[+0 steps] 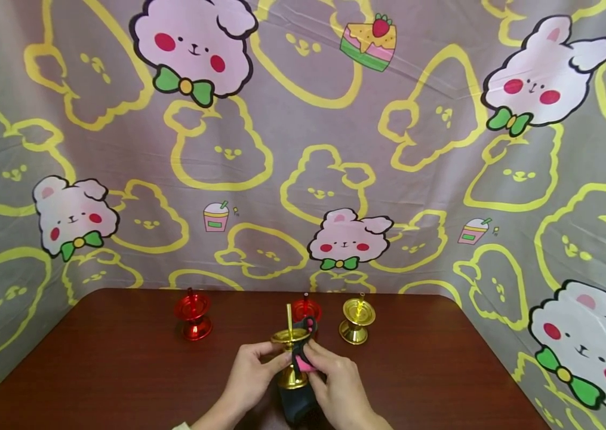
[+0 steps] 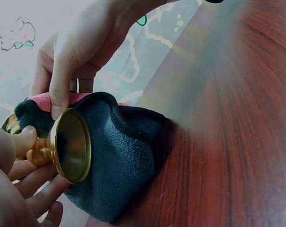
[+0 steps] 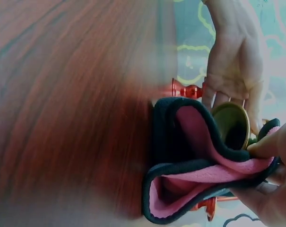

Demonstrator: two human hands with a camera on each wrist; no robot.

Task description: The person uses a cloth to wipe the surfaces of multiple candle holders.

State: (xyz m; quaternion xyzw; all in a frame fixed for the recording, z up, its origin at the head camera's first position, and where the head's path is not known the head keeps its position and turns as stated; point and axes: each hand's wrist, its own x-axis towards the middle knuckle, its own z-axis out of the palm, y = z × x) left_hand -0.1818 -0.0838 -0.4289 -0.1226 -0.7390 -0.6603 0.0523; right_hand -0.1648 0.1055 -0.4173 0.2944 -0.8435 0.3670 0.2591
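Observation:
A gold candle holder (image 1: 288, 337) with a thin upright spike and a wide dish is held upright above the table, in the middle of the head view. My left hand (image 1: 254, 371) grips its stem between thumb and fingers. Opposite it, my right hand (image 1: 343, 379) pinches a dark cloth with a pink underside (image 1: 298, 405) against the holder's stem and dish. The cloth hangs down in folds beside the holder's hollow base (image 2: 75, 146), which faces the camera in the left wrist view. Its pink side (image 3: 197, 127) shows between the folds in the right wrist view.
Toward the back of the brown table (image 1: 120, 370) stand a red candle holder (image 1: 193, 316) at left, another red one (image 1: 305, 308) partly hidden behind the cloth, and a gold one (image 1: 357, 322) at right. A patterned curtain (image 1: 281, 131) encloses the back and sides.

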